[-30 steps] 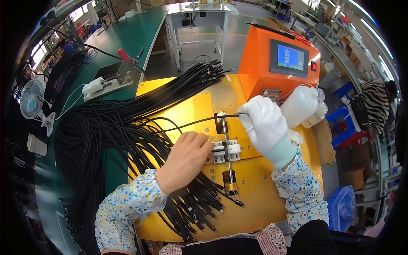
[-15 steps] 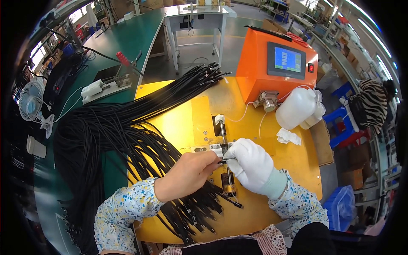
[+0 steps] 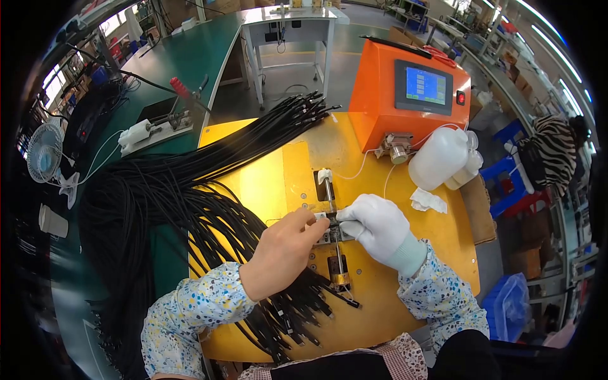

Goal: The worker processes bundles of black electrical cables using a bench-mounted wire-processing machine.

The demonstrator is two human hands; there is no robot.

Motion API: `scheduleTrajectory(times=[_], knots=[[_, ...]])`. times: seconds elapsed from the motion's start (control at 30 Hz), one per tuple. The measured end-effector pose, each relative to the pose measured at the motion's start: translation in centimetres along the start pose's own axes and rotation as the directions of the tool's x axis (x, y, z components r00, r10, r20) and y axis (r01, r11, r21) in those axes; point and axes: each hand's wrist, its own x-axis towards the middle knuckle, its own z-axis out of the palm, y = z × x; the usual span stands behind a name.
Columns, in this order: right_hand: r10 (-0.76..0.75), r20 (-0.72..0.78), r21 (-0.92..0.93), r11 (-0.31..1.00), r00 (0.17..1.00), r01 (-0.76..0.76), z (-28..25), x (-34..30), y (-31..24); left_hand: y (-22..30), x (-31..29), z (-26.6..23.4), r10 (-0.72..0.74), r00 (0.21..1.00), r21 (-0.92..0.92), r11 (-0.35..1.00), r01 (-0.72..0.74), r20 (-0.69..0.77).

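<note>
Yellow bench (image 3: 437, 253) — left hand (image 3: 285, 253) and gloved right hand (image 3: 380, 228) pinch one black cable end at the clamp (image 3: 334, 231) — best seated straight.

Black cables (image 3: 171, 202), yellow bench (image 3: 278, 171), orange machine (image 3: 405, 95), apparently white glove (image 3: 380, 228).

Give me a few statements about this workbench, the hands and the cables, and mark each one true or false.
1. The right hand wears a white glove. True.
2. The left hand is gloved too. False: it is bare.
3. Both hands meet at the small fixture on the yellow board. True.
4. The cable bundle lies to the person's right. False: it lies to the left.
5. The orange machine has a screen on its front. True.
6. The white bottle lies on the floor. False: it stands on the board beside the machine.
</note>
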Motion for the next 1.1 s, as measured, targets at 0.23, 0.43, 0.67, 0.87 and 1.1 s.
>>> scheduleTrajectory(times=[0.23,0.43,0.67,0.87,1.1], knots=[[0.133,0.13,0.125,0.981,0.983,-0.149,-1.1,1.7,0.8,-0.7,-0.2,-0.7,0.106,0.98,0.348,0.923,-0.161,0.17],[0.119,0.085,-0.07,0.991,0.989,-0.114,-2.0,8.4,2.7,-1.2,-0.5,-0.4,0.118,0.972,0.35,0.919,-0.184,0.202],[0.142,0.145,-0.503,0.863,0.979,-0.051,3.3,18.8,3.8,-1.1,-0.5,0.0,0.107,0.988,0.335,0.932,-0.138,0.11],[0.051,0.323,-0.719,0.663,0.945,0.21,5.1,21.6,5.2,-1.0,-0.1,0.2,0.075,0.991,0.229,0.968,-0.098,0.107],[-0.314,0.234,-0.708,0.593,0.92,0.383,3.2,21.1,4.0,-2.2,-0.2,-0.5,-0.003,0.997,0.037,0.999,0.0,0.075]])
